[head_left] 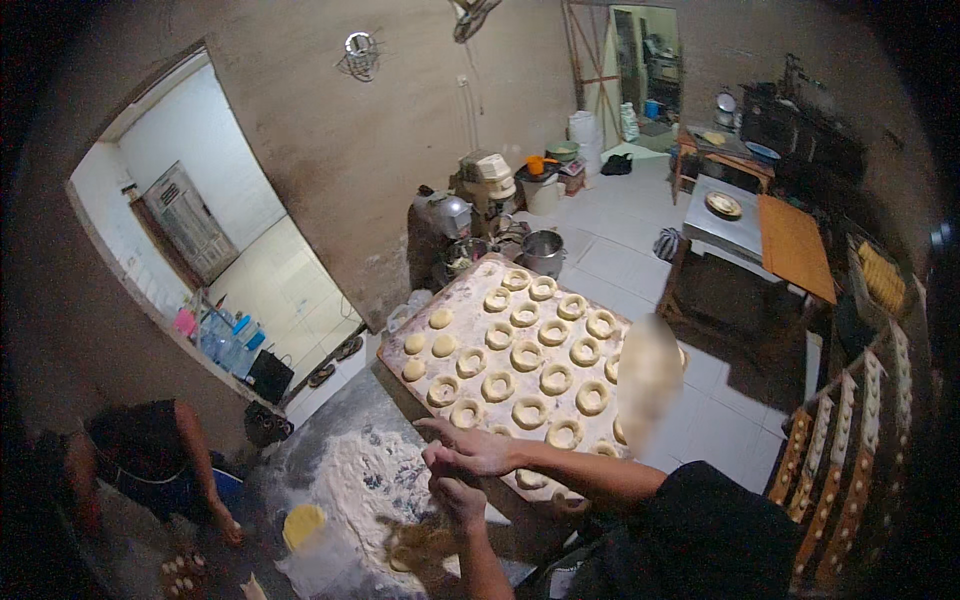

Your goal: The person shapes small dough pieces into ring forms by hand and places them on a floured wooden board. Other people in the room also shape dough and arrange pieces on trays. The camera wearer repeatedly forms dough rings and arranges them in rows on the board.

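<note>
My right hand [472,450] reaches in from the right, its fingers stretched flat over the floured worktop [370,480], at the near corner of a long board [455,300] that carries several ring-shaped and round dough pieces [528,412]. My left hand [456,497] comes up from the lower edge just beneath it, the two nearly touching. Its fingers are curled, and I cannot tell what they hold. A brownish, blurred lump of dough [420,545] lies on the flour just below my left hand.
A person in a dark top [150,455] crouches at the lower left over small round items [180,575]. A yellow lid [303,522] and a plastic bag [320,565] lie by the flour. Mixer [447,215], pot [543,250], table [720,235] and doughnut racks [850,450] stand around.
</note>
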`<control>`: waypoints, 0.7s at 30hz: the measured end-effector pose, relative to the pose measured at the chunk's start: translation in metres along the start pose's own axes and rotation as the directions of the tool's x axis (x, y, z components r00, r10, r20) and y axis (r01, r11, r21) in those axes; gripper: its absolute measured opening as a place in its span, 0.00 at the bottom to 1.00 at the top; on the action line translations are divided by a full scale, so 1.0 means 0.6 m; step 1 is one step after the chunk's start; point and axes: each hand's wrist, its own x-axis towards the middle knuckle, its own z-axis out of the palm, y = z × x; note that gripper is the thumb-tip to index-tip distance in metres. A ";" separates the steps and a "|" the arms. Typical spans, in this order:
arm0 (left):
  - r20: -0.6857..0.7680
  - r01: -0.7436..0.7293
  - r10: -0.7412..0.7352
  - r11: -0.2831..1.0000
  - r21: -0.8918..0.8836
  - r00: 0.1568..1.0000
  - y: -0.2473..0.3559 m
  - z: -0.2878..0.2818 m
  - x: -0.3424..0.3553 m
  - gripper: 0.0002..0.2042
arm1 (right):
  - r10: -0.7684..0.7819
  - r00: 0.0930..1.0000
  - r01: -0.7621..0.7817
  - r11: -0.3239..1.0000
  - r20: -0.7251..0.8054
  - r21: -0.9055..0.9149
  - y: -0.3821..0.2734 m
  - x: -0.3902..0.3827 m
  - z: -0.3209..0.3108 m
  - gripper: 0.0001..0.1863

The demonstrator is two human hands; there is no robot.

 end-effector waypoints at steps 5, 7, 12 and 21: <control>0.017 -0.025 0.026 0.998 -0.055 1.000 0.048 0.097 0.081 0.14 | 0.201 0.979 -0.202 0.944 0.031 0.262 -0.028 0.029 -0.143 0.25; 0.013 0.091 -0.091 0.986 -0.143 0.996 0.044 0.149 0.114 0.10 | -0.007 0.999 0.003 0.995 0.040 0.100 -0.022 0.041 -0.198 0.28; -0.015 -0.208 0.209 0.977 0.041 0.978 0.060 0.289 0.225 0.12 | -0.014 1.000 0.011 0.981 -0.016 -0.195 0.016 0.092 -0.352 0.27; 0.124 -0.078 0.048 0.964 0.253 0.991 0.042 0.481 0.395 0.13 | 0.041 0.988 0.060 0.788 -0.149 0.612 0.219 0.192 -0.530 0.33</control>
